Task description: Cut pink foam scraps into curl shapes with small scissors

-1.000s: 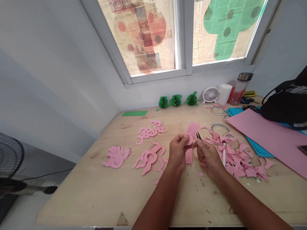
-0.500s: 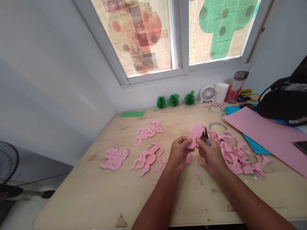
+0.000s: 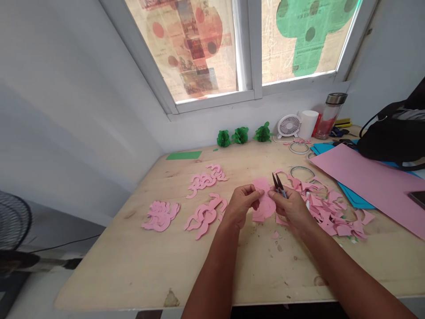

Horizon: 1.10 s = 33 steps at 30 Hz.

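My right hand (image 3: 292,204) is closed around a pair of scissors (image 3: 280,184), whose dark blades point up and stand slightly apart. Close beside it, my left hand (image 3: 244,201) pinches pink paper (image 3: 262,182) between thumb and fingertips. Right thumb and fingertip also come up to this paper's edge. Below the fingertips shows more pink paper (image 3: 266,207) with a curved outline; whether it is the same sheet I cannot tell. To the left lie curly pink cutouts (image 3: 207,215), a second group of cutouts (image 3: 204,180) and a stack of pink cutouts (image 3: 161,216).
Pink scraps (image 3: 332,212) are heaped right of my hands, near a ring of tape (image 3: 302,173). A large pink sheet (image 3: 372,181) overlaps blue sheets (image 3: 357,197). Along the wall stand green paper ornaments (image 3: 240,135), a small fan (image 3: 288,126) and a glass bottle (image 3: 332,116).
The round pink piece held up between my fingers is no longer seen there. My left hand has shifted slightly left, and the scissors have tilted leftward. The view has shifted slightly.
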{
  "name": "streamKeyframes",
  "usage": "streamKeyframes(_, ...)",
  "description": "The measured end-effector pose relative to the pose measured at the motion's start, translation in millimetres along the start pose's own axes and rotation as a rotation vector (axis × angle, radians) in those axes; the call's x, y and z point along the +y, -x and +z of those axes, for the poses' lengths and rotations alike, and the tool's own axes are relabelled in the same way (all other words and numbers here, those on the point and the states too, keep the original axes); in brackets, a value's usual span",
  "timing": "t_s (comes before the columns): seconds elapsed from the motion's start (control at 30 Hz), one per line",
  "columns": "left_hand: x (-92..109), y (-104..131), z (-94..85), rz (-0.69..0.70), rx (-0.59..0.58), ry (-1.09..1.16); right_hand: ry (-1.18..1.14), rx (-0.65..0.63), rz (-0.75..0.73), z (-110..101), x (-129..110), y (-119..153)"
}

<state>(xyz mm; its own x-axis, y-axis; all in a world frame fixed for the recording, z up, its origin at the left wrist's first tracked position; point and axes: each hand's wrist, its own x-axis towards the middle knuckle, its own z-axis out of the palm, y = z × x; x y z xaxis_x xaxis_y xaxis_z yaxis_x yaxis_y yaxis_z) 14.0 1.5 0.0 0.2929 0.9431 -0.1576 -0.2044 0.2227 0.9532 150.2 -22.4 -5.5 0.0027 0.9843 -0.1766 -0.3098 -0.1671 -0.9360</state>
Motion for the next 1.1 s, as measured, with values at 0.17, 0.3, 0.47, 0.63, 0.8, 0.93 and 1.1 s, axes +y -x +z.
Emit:
streamKeyframes(0.17,0,0,-0.5,-0.035,-0.055,0.046,-0.139,-0.041,0.022,-6,4,-4)
streamKeyframes(0.3,-3,-2,3.1,-0.011,-0.013,0.175,-0.163,-0.02,-0.026,-7,5,-6)
streamKeyframes(0.47,-7,-5,6.9,0.013,0.079,0.312,-0.118,-0.038,-0.101,-3,6,-2)
streamKeyframes(0.63,-9,-5,9.0,0.047,0.075,0.337,-0.033,-0.07,-0.103,0,9,1)
streamKeyframes(0.8,-6,-3,12.1,0.105,0.12,0.339,0.012,-0.108,-0.179,-1,11,1)
streamKeyframes(0.93,-4,-2,14.7,0.152,0.158,0.333,0.077,-0.153,-0.241,-1,12,0)
streamKeyframes(1.1,-5,-1,16.0,0.194,0.163,0.293,0.09,-0.159,-0.244,-1,14,-1)
